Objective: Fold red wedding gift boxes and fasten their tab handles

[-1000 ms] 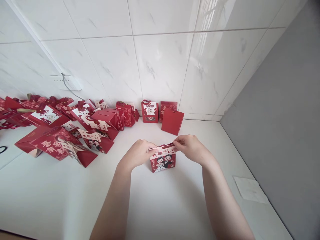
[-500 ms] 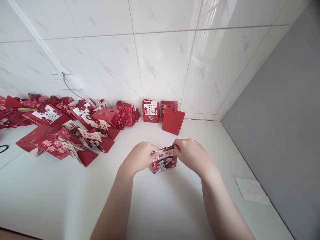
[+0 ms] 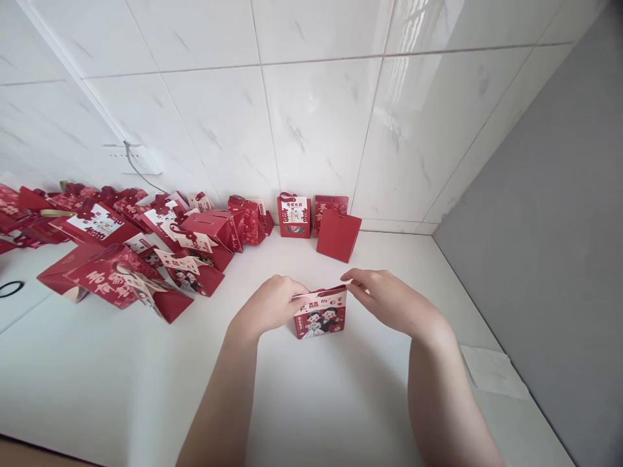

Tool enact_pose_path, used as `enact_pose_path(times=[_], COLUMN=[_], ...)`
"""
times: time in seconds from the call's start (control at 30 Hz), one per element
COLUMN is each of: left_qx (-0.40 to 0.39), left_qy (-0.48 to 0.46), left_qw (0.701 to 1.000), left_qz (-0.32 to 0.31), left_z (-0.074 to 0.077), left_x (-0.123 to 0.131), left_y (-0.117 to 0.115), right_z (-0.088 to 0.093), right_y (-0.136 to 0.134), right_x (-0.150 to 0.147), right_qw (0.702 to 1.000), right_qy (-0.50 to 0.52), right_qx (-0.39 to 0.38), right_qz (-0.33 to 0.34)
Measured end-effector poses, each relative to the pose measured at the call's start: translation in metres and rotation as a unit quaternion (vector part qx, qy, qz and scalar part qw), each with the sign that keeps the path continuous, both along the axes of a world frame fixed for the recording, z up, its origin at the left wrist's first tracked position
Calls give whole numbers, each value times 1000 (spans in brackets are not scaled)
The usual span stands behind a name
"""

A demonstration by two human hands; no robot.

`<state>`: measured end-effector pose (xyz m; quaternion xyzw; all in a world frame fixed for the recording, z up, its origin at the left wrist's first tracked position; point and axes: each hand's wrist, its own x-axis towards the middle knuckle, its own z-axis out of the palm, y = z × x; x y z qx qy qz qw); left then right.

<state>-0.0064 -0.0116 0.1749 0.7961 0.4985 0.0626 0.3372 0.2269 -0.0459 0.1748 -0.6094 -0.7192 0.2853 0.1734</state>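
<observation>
A small red gift box point(image 3: 320, 320) stands upright on the white table, its front printed with a cartoon couple in wedding dress and a pale band of red characters above. My left hand point(image 3: 272, 303) pinches its top left corner, thumb on the front; the other fingertips are hidden behind it. At the top right corner, my right hand point(image 3: 387, 295) has its fingers stretched out and parted. Its fingertips are at the box's top edge, and I cannot tell whether they touch it.
Several red gift boxes and bags point(image 3: 102, 272) crowd the left side. Against the tiled wall stand a red box with a white label point(image 3: 294, 217) and a plain red box point(image 3: 339, 235). A white paper sheet point(image 3: 494, 370) lies at right by a grey panel point(image 3: 549, 214). A black ring point(image 3: 12, 288) lies far left.
My right hand has loosened from the box's top right corner and shifted slightly right, its fingers straightening. The left hand keeps its pinch. More of the box's front now shows.
</observation>
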Motion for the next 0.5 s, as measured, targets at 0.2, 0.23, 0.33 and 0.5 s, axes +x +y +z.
enact_pose_path(times=[0.2,0.23,0.33,0.5], left_qx=[-4,-5,0,4], left_qy=[3,4,3,2], left_qw=[1000,1000,1000,1000], left_qz=[8,8,7,-1], left_z=[0,0,0,0], left_x=[0,0,0,0], left_y=[0,0,0,0], right_z=[3,3,2,-1], right_y=[-6,-6,-3,0], right_x=[10,9,7,4], right_qw=[997,997,996,994], right_qy=[18,22,29,23], right_qx=[72,71,81,89], right_qz=[20,22,33,52])
